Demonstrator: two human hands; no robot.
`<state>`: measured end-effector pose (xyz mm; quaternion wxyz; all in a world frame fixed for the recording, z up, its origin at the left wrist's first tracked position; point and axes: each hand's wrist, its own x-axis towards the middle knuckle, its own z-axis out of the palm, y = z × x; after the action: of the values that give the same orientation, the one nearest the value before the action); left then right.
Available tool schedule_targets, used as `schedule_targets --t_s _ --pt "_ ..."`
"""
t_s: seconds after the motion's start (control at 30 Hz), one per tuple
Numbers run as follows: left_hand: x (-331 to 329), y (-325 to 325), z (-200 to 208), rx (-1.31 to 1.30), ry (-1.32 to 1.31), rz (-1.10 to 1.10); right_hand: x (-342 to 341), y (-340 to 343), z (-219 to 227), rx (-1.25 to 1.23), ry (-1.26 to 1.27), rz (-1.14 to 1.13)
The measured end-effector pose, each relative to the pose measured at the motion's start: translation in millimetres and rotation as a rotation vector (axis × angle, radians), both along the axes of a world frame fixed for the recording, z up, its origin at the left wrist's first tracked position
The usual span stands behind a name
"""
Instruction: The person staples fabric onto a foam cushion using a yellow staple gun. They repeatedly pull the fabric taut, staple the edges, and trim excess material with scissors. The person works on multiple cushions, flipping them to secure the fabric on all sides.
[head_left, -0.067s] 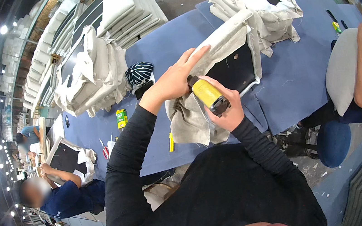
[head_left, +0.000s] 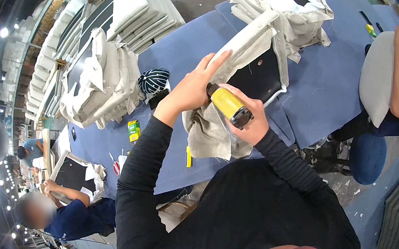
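In my right hand is a yellow-and-black staple gun, its nose against the folded cloth near my left hand. My left hand lies on the beige fabric of an upholstered panel, at least two fingers stretched along the fold; its thumb side is partly hidden. The panel's black backing shows on the right, framed by fabric edges with loose threads. A loose flap of the cloth hangs toward me, below the gun.
Fabric-covered panels are stacked at left and far right on the blue table. A striped cap, phone, green-yellow box, yellow cutter and red-handled scissors lie left. Co-workers sit on both sides.
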<state>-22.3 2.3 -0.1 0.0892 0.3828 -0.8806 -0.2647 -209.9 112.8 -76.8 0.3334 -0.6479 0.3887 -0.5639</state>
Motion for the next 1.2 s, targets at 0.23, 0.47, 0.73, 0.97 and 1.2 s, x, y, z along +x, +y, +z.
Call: schedule_targets --t_s 0.23,0.47,0.73,0.97,1.2 --pt "24.5 2.9 -28.0 -0.006 0.268 0.125 -24.7 -12.6 -28.1 0.490 -0.260 0.196" --pt "69.6 20.5 -61.0 0.119 0.547 0.319 -171.5 19.1 -199.6 0.422 0.415 -0.399" --pt "78.6 58.2 -61.5 -0.014 0.503 0.361 -192.3 21.3 -271.4 0.398 0.533 -0.599" --pt "54.2 44.8 -38.5 -0.446 0.167 0.164 -55.1 -48.2 48.4 -0.454 0.336 -0.368" --pt "130.6 39.4 -155.0 -0.399 0.713 0.989 -34.6 -187.1 50.3 -0.072 1.205 -0.107"
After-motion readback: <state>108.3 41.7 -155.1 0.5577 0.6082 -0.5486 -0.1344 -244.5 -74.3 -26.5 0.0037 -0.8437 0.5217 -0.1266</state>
